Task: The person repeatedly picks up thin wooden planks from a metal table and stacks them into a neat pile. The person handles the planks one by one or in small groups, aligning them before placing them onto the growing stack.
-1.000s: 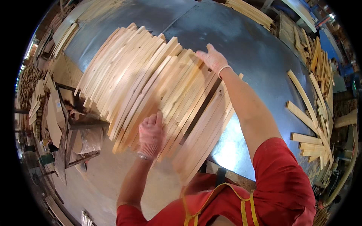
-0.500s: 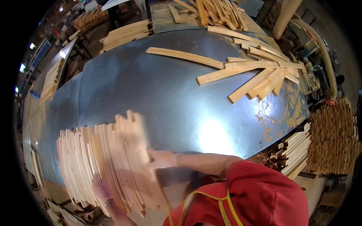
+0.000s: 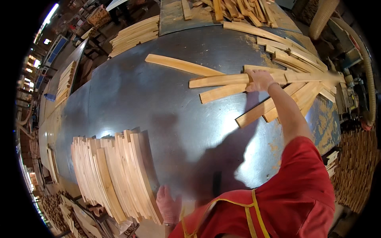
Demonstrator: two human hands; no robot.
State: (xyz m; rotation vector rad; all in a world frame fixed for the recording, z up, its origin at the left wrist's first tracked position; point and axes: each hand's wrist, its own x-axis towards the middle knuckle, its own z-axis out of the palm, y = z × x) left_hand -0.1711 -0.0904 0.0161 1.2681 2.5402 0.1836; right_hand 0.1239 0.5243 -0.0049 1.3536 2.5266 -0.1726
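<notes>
My right hand reaches far out to the right, its fingers wrapped over a long wooden board. This board lies across other loose boards fanned out on the metal tabletop, and its right end is blurred. Just below it rests another board, close to my fingers. My left hand, in a pinkish glove, is near the front edge with fingers stretched out, holding nothing. Beside it, to its left, a row of pale wooden slats stands packed side by side, their ends uneven.
The large grey metal table has worn, rusty patches at its right. More wood pieces are heaped at the far side. A slat stack sits at the far left. Ribbed hoses hang at the right, above stacked timber.
My right hand has left the slat row, moved up and right, and taken hold of a board, shifting it left. My left hand has let go of the slats and moved right.
</notes>
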